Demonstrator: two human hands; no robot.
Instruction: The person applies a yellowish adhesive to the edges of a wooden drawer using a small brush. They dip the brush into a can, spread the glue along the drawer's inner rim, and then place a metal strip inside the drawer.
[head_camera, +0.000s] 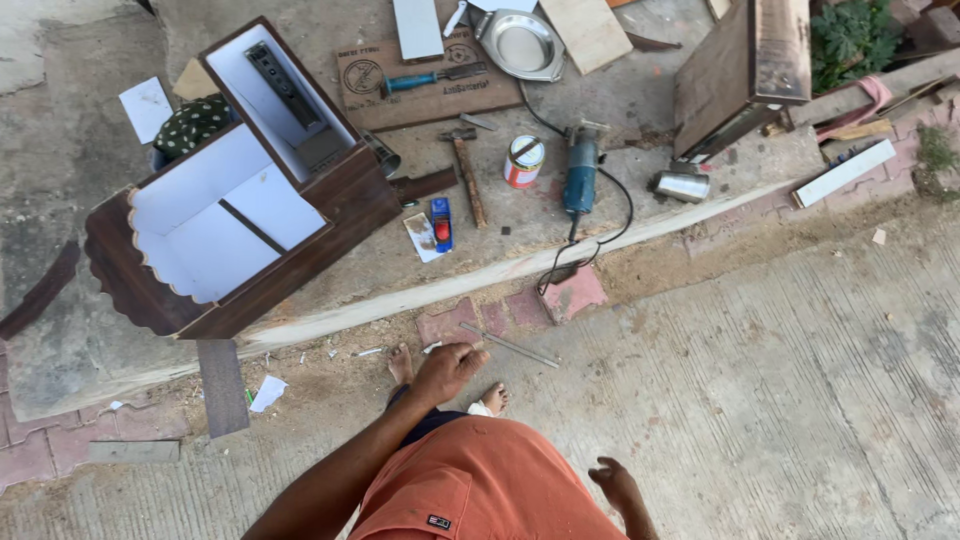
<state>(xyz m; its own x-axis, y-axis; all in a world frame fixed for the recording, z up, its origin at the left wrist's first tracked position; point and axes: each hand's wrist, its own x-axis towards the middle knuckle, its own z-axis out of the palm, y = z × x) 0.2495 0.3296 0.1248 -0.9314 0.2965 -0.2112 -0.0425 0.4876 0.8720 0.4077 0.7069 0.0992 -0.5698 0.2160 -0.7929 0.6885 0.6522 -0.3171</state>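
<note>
I stand on a concrete walkway, with my orange shorts and bare feet below me. My left hand hangs in front of me with loosely curled fingers and holds nothing. It hovers above a thin metal strip that lies on the ground. My right hand hangs beside my hip, also with nothing in it. Ahead, on a raised slab, a dark wooden cabinet with a white inside lies tipped over.
On the slab lie a hammer, a red and white can, a blue angle grinder with its cord, a metal cup, a steel tray and a blue-handled tool on cardboard. A dark board lies at the left.
</note>
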